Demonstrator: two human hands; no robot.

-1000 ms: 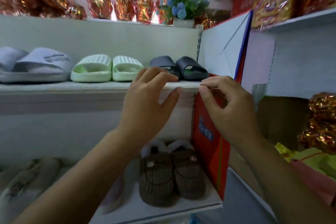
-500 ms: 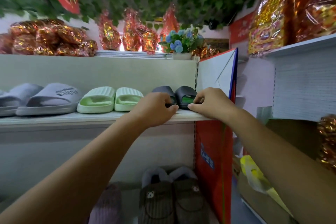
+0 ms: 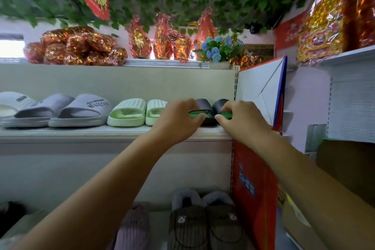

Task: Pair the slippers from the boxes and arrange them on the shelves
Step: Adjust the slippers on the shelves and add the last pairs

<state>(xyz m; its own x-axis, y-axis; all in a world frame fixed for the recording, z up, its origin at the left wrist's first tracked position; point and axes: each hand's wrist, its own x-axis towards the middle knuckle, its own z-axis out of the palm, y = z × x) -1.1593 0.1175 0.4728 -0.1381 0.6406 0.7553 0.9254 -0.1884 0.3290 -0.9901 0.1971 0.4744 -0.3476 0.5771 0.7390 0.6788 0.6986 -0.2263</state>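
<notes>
Nearest, on the lower shelf, brown plush slippers (image 3: 207, 223) sit side by side. Above them, the left hand (image 3: 178, 117) and right hand (image 3: 241, 121) each have a grip curled round the near end of one of the dark slippers (image 3: 204, 105), which stand together at the right end of the upper shelf (image 3: 81, 131). Pale green slippers (image 3: 138, 112) and grey slippers (image 3: 67, 110) stand further left on it.
</notes>
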